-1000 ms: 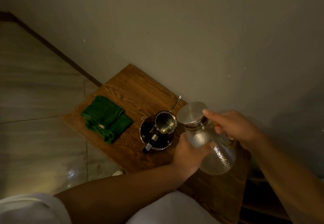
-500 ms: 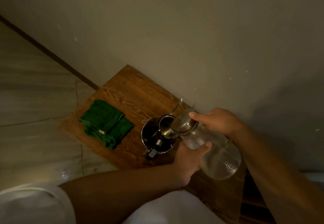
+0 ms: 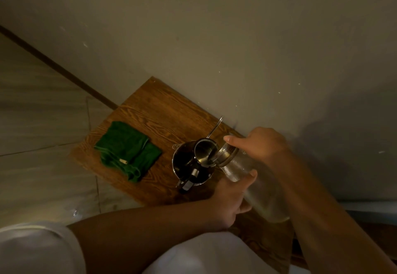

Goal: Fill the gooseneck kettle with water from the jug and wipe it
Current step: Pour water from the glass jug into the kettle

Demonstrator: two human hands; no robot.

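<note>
Gooseneck kettle of polished steel [image 3: 194, 164], lid off and mouth open, stands on the brown wood-grain tabletop [image 3: 159, 110] close to the wall, its thin curved spout rising toward the wall and its dark handle pointing back at the person.

Head view: a second ago the clear hammered-glass jug with its steel lid [image 3: 247, 179] was held nearly upright beside the kettle. Half a second ago it had begun to lean, and now it is tipped well over, its metal-rimmed neck right at the rim of the kettle's mouth. By my reading the pour is under way, so the filling step is in hand and the wiping not yet begun.

The right hand [image 3: 261, 146] is wrapped round the top of the jug, forefinger stretched along the lid as if to keep it in place. The left hand [image 3: 231, 198] cups the belly from below, fingers curled against the glass, thumb on the near side.

Water shows in the jug's lower half as a pale sheen. Inside the kettle a bright glint lies at the mouth; how high the water stands there cannot be told in this dim light.

A folded dark green cloth [image 3: 126, 149] lies untouched on the tabletop, well apart to the kettle's left.
</note>
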